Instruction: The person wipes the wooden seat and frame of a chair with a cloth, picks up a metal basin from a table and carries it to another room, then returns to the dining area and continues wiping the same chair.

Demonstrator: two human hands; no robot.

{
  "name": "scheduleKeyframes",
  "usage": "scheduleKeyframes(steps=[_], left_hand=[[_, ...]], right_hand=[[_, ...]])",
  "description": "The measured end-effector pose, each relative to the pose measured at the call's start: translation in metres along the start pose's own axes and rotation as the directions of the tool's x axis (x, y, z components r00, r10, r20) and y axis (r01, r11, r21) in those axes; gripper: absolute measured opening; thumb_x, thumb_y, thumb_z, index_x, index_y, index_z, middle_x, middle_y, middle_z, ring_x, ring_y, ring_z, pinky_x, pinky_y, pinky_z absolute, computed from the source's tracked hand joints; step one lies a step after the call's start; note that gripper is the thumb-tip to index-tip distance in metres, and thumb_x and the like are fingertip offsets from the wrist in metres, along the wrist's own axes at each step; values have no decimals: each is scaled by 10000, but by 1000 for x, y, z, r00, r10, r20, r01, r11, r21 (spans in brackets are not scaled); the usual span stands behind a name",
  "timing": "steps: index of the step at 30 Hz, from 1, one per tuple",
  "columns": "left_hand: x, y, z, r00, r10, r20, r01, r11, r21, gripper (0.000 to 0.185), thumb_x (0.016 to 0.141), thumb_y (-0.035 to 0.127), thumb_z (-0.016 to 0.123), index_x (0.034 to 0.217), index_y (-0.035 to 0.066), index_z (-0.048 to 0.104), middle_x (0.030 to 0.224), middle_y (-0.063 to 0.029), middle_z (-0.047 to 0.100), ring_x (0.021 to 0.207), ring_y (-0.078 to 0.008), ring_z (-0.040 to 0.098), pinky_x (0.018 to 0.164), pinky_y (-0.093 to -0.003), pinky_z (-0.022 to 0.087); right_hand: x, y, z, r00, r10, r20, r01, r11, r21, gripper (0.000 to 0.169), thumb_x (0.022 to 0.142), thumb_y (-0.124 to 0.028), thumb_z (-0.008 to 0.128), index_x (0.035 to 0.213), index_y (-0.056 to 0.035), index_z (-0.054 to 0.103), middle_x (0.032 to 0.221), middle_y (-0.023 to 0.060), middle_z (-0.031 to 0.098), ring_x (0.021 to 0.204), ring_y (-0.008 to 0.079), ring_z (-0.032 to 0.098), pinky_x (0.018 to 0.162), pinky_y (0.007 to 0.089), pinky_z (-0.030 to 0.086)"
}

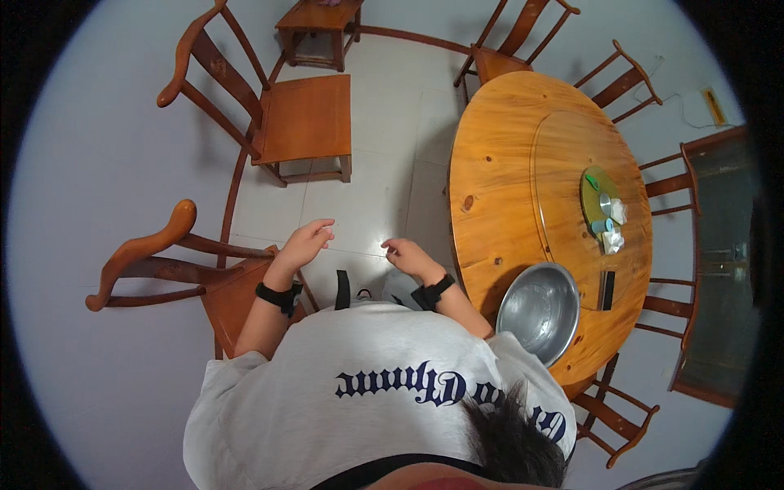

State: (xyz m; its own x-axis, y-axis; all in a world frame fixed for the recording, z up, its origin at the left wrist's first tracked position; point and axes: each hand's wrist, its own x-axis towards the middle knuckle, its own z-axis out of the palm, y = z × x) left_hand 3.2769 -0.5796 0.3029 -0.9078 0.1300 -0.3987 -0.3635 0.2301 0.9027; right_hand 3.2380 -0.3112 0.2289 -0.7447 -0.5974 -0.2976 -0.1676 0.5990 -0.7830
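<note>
My left hand (308, 243) is held out above the tiled floor, empty, with its fingers loosely bent and apart. Across a gap from it, my right hand (414, 257) also holds nothing, its fingers slightly curled. Each wrist wears a black strap, the left strap (279, 297) and the right strap (433, 292). To the right of my right hand is the edge of a round wooden table (490, 202). On that table, close to my right arm, sits a wide stainless steel basin (539, 315) with no contents visible.
A raised round turntable (563, 184) bears a green mat (591, 190) with a small metal cup (605, 204), a light-blue cylinder (603, 226) and clear plastic packets (613, 241). A dark flat bar (607, 291) lies nearby. Wooden chairs (306, 119) and a stool (320, 18) stand along the wall.
</note>
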Motion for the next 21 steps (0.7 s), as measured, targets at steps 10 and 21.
scheduleKeyframes(steps=[10,21], left_hand=[[137,74,-18,997,-67,48,44,928,370,370,909,254,480,1227,66,481,900,-58,595,756,-142,541,694,-263,450],[333,206,-13,969,69,237,-197,793,576,310,886,214,497,1125,19,529,845,-115,603,766,-196,562,705,-308,454]], right_hand=[[130,16,-115,974,-216,-62,221,971,94,273,781,-77,520,1041,-6,567,825,123,609,744,241,581,687,323,463],[176,101,-250,930,232,-285,-108,913,392,264,791,-100,543,1030,6,578,830,126,619,755,228,590,691,306,467]])
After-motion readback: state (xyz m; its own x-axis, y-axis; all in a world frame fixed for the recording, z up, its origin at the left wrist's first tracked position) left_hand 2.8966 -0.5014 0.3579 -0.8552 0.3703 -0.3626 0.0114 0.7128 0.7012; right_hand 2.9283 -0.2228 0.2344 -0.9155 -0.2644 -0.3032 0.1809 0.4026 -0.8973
